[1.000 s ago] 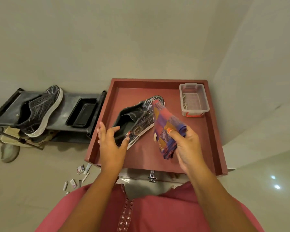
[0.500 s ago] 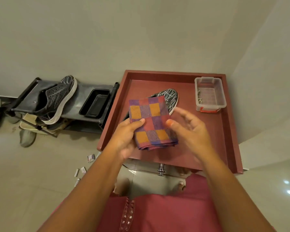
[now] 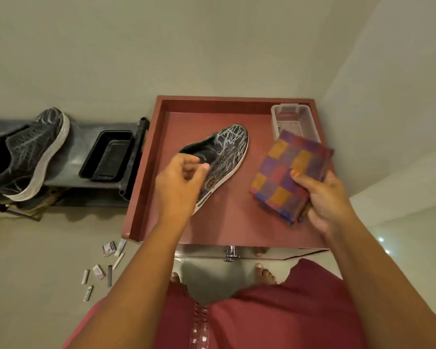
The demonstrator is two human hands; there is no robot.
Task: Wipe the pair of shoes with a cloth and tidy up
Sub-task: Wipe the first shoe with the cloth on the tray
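1. Shoe (image 3: 222, 159) lies on the red bench (image 3: 237, 222), left of centre. Its long axis runs diagonally: toe far and right, heel near and left, the heel hidden under the left hand.
2. Left hand (image 3: 179, 182) hovers over the heel and collar end. Its fingers (image 3: 199, 167) are loosely curled, thumb and forefinger tips close together at the collar rim. I cannot tell whether they touch or pinch the shoe; no firm grasp is visible.
3. Right hand (image 3: 322, 197) grips the folded checked cloth (image 3: 287, 172) at its near right edge, thumb on top, other fingers beneath. The cloth is tilted, held above the bench to the right of the shoe and apart from it.
4. Key relation: the shoe lies left of the cloth, its right flank facing it. The left hand is the nearer one, already at the heel.
5. Judgement: next step is probably for the left hand to steady or lift the shoe by its collar and for the cloth to come leftward onto the upper, with strokes along the heel-to-toe diagonal.
6. Second shoe (image 3: 28, 154) sits on the dark rack (image 3: 81, 152) at left, beside a black tray (image 3: 106, 157). A clear plastic box (image 3: 295, 122) stands in the far right corner of the bench, partly behind the cloth.
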